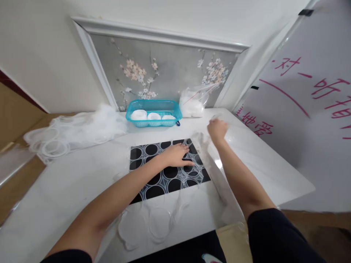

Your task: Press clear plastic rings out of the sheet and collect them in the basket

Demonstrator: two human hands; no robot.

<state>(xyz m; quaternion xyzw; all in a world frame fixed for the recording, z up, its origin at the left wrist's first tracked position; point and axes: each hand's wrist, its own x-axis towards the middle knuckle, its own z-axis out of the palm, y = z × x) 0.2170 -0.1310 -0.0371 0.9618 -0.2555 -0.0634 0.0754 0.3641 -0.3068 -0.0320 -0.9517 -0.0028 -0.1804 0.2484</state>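
Observation:
My left hand (177, 155) lies flat with its fingers spread on a black sheet (153, 191). Pale rings and star shapes show across that sheet, and a clear, ring-patterned plastic film (160, 223) appears to overlap it and run down towards the table's front edge. Off to the right, my right hand (217, 129) is raised a little and closed in a pinch. A translucent edge of plastic film shows at its fingers, slightly blurred. Crumpled clear film (210, 160) trails down between the black sheet and my right forearm.
At the back stands a blue basket (154, 102) holding several white rolls. Beside it leans a clear zip bag (193, 106) with white contents. A heap of white ring-cut plastic scrap (74, 135) lies on the left. A whiteboard (298, 142) rises at the right edge of the table (257, 160).

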